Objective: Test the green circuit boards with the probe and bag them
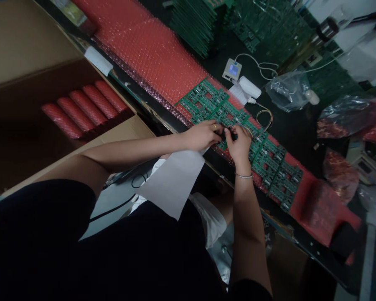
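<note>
A long green circuit board panel [207, 98] lies on red bubble wrap, with both my hands over its middle. My left hand [203, 136], with a ring on one finger, is closed in a pinch at the near edge of the panel; what is between its fingertips is hidden. Close beside it, my right hand [240, 144], with a bracelet at the wrist, is bent with fingers pinched together. Thin wires [271, 121] loop from a white plug [252, 100] into the fingers of my right hand. A sheet of white paper [175, 177] hangs below my left hand.
Red bubble wrap [138, 46] runs along the table. Behind it are a small device with a screen [232, 70], stacked green boards [194, 25] and clear plastic bags [288, 90]. At left, a cardboard box [122, 133] holds several red bubble-wrapped rolls [81, 109].
</note>
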Available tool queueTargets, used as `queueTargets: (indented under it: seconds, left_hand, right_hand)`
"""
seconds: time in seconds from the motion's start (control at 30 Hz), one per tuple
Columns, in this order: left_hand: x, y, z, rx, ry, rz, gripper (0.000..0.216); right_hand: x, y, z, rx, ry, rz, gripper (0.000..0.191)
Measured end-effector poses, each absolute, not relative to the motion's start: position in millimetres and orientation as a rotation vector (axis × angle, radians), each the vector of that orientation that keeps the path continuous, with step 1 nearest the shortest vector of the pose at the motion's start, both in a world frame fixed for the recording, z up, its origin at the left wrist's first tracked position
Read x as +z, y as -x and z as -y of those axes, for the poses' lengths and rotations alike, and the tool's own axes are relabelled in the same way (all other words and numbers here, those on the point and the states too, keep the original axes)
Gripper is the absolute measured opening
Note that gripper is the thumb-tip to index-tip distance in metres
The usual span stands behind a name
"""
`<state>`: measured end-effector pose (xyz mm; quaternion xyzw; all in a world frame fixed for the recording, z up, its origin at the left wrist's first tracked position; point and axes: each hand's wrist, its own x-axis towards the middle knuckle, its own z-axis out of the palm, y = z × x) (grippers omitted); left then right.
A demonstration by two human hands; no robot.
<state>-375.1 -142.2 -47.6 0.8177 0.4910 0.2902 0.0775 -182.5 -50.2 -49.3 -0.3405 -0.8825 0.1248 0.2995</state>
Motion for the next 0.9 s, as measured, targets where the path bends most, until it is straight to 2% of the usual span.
queueTargets:
  seconds: [0.1,0.2,0.37,0.5,0.6,0.73,0.9]
  left_hand:
    - [-50.8,376.7,151.0,0.763,-2.523,-1.483,0.02]
    - [-52.4,376.1,154.4,0.704,-2.545,-1.505,0.021]
    - [-54.4,381.6,159.5,0.834,-2.518,-1.38,0.029]
    - [-55.0,391.2,173.7,1.02,-2.42,-1.34,0.037]
    - [-53.2,396.1,186.0,1.1,-2.343,-1.375,0.03]
    - [-50.3,398.5,197.6,1.074,-2.305,-1.389,0.022]
    - [-53.4,400.8,206.6,0.992,-2.304,-1.414,0.025]
  right_hand:
    - [-45.7,182.9,46.2,0.365,0.892,2.262,0.034]
    - [-42.4,185.9,40.4,0.493,0.842,2.17,0.032]
    - [-40.8,196.6,34.8,0.649,0.808,2.195,0.024]
    - [-41.1,205.3,32.6,0.613,0.814,2.252,0.018]
    - [-40.1,210.0,30.1,0.525,0.779,2.325,0.017]
    - [-36.4,213.6,28.7,0.399,0.768,2.414,0.019]
    - [-33.7,214.9,28.2,0.378,0.749,2.512,0.02]
